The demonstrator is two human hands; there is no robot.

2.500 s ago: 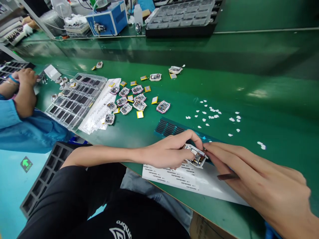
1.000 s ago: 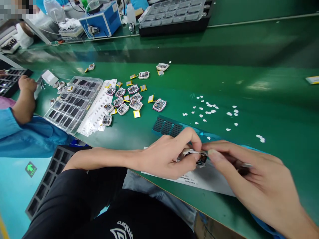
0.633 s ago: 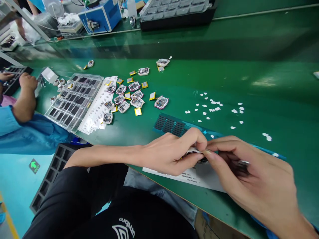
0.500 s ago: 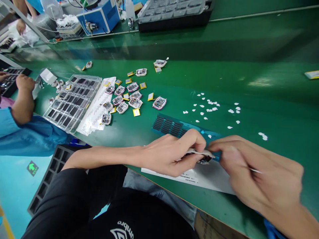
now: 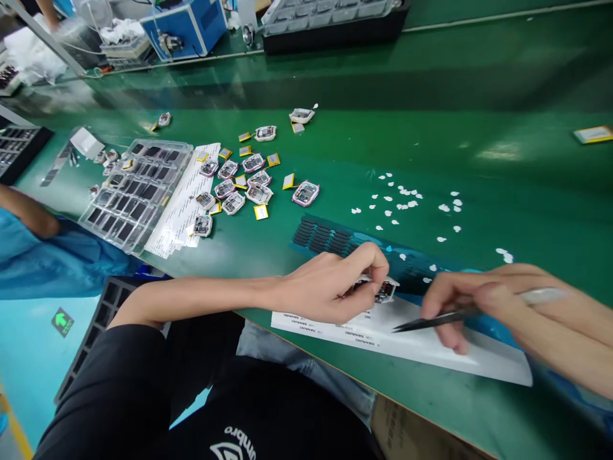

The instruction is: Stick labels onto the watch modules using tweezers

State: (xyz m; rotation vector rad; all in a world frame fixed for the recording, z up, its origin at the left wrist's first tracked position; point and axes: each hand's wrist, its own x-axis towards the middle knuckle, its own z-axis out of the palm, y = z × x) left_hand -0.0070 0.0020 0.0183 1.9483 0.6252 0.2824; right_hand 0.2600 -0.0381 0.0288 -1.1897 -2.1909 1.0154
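My left hand grips a small white watch housing with exposed electronics, mostly covered by my fingers. To its right, my right hand is closed around dark-tipped tweezers, whose points lie over a white printed label sheet. Behind my left hand is a blue film sheet with rows of black strips. Small white round tabs are scattered beyond it. Several open watch housings with boards showing lie to the left, with yellow-edged batteries among them.
A clear tray of dark rectangular pieces stands at left, near a co-worker's blue sleeve. A black tray and a blue box sit at the back. One battery lies far right.
My right hand has drawn back to the right from the watch housing, and the tweezers now show, pointing left. My left hand still holds the housing. The co-worker's hand has left the view.
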